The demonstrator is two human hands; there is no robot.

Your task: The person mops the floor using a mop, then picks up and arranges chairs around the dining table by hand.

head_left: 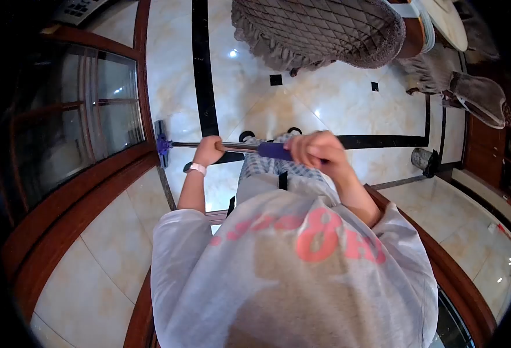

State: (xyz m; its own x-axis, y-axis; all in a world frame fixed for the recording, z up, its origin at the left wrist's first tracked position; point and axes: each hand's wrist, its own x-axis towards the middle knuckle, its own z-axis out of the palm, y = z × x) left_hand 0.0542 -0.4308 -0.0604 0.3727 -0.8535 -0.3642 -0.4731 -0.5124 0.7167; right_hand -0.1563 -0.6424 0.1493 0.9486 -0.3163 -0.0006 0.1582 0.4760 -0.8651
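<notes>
A flat mop [274, 151] lies across the front of my body, with a metal pole, a purple grip and a narrow head [162, 144] at the left. The head is seen nearly edge-on by the door frame, against the floor's edge. My left hand [210, 151], with a light band on its wrist, is closed round the metal pole. Around the end of the purple grip, my right hand [319, 152] has its fingers wrapped. Beneath the pole are checked trousers [258, 168] and dark footwear.
A wooden door with glass panes [116, 90] stands at the left. Ahead is a chair with a quilted grey cover [319, 29]; another covered chair [478, 95] is at the right. A small bin [422, 159] sits right of me on the tiled floor [168, 64].
</notes>
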